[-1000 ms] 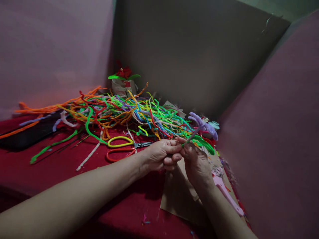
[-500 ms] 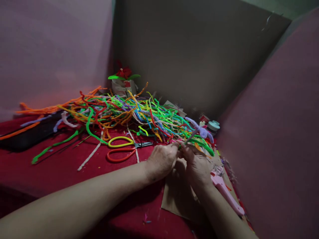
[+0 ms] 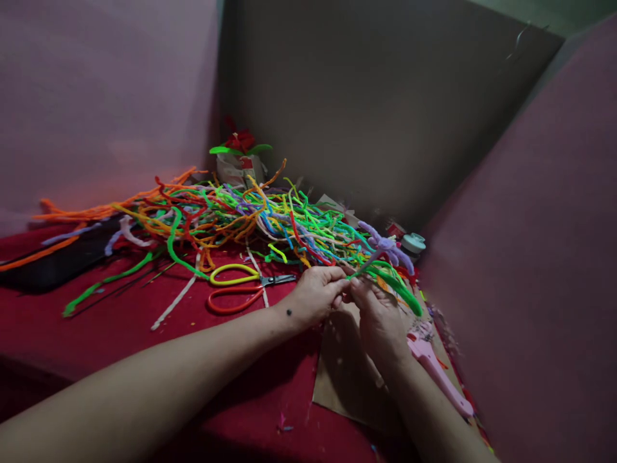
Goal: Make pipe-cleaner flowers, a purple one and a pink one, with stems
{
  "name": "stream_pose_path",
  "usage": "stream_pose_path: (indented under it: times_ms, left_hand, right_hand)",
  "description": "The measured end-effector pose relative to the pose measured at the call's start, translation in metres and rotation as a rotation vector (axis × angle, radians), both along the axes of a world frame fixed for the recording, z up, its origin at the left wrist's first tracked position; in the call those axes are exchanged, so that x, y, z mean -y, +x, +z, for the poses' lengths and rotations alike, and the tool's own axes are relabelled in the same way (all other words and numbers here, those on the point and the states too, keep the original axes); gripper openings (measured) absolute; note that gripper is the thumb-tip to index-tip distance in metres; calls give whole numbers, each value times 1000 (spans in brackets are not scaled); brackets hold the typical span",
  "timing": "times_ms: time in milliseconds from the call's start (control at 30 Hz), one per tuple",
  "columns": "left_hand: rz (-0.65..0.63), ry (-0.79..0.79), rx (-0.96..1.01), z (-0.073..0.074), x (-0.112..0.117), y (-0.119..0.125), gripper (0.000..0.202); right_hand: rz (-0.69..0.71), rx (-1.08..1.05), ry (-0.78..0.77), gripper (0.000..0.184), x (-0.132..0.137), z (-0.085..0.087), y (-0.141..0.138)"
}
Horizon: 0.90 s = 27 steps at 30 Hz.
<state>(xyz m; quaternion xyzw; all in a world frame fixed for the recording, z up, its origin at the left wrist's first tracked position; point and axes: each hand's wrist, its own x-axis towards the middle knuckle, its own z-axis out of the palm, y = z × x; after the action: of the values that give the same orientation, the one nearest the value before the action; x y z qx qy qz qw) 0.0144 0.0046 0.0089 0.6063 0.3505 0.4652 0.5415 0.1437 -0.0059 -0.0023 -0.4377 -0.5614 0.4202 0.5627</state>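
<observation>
Near the table's right side, my left hand (image 3: 315, 292) and my right hand (image 3: 380, 318) meet with fingertips pinched close together. Between them is the stem of a pipe-cleaner flower, whose purple petals (image 3: 389, 249) stick out beyond my fingers to the upper right. A green pipe-cleaner loop (image 3: 402, 292) juts out beside my right hand, below the petals. Both hands are closed; my fingers hide the lower stem. Left of my left hand lie scissors (image 3: 236, 275) with one yellow and one red handle. A large heap of coloured pipe cleaners (image 3: 260, 218) spreads behind both hands.
Under my hands lies a brown cardboard sheet (image 3: 337, 379) on the red tablecloth (image 3: 260, 399). A pink-handled tool (image 3: 443, 379) rests to the right. At the back stand a red flower (image 3: 241, 141) and a pale blue-lidded container (image 3: 413, 242). A black tray (image 3: 53, 263) sits far left.
My left hand has turned, with its wrist showing differently. The purple flower has tilted slightly, and the green loop has swung a little to the lower right.
</observation>
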Motion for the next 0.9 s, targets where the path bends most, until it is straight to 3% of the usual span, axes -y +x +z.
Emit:
stream_pose_path:
  times_ms: [267,367,600,700,900]
  left_hand:
    - [-274,-312,312,3,0,-4,29]
    - [-386,-426,424,0,-3,-6,23]
    - [-552,-502,476,-4,-7,-12,8]
    - [-544,-450,420,-2,-7,-11,15]
    - [-343,-200,130,2,-2,-6,19]
  right_hand:
    - [99,-66,11,17,-3,2,4]
    - [132,-154,-7,15,-5,3,4]
    - [134,-262,-71,8,-7,6,3]
    - [95,-341,-98,9,-6,6,2]
    - [42,-419,-149,9,-3,5,0]
